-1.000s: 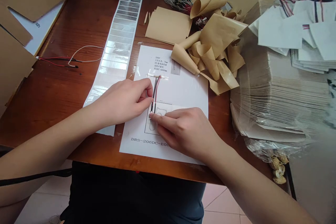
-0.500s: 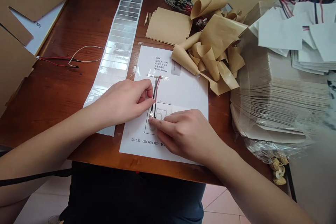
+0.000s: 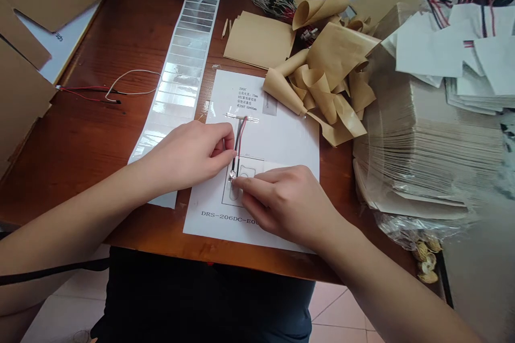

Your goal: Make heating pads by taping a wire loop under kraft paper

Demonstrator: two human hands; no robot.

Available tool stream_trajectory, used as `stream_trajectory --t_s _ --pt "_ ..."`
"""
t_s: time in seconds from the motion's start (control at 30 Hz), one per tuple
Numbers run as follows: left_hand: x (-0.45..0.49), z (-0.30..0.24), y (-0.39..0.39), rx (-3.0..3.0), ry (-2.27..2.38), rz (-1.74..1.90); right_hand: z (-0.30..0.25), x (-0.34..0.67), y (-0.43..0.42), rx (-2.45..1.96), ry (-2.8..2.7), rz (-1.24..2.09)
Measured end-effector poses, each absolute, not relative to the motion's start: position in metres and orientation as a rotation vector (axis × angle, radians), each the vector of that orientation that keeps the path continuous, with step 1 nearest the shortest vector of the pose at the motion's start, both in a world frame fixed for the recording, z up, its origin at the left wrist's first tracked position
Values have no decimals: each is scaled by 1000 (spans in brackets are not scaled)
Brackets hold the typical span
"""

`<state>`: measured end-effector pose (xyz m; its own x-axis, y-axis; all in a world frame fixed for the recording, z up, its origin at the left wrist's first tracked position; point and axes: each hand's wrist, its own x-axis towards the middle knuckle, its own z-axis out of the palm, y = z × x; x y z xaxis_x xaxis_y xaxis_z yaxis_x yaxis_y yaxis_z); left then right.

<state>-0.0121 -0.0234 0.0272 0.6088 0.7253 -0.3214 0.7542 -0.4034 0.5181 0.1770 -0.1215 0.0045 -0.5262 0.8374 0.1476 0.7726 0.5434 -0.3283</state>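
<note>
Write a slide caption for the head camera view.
Left hand and right hand work at a red-and-black wire lead on a printed sheet on a wooden desk.

The surface [image 3: 68,182] is glossy reddish-brown wood with darker streaks of grain, and on it lies a white sheet [image 3: 281,155] printed in black, under a pair of black and red wires [image 3: 238,139]. A strip of labels [image 3: 183,61] repeats silvery bands inside white borders, the crumpled paper cones [image 3: 281,91] are tan, and the floor tiles [image 3: 341,311] are pale pink.
</note>
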Motion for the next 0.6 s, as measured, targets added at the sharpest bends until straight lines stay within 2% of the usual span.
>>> stream_trajectory --t_s 0.6 --pt "-14 25 -23 2217 1148 -59 0 178 -118 -1400 -2417 272"
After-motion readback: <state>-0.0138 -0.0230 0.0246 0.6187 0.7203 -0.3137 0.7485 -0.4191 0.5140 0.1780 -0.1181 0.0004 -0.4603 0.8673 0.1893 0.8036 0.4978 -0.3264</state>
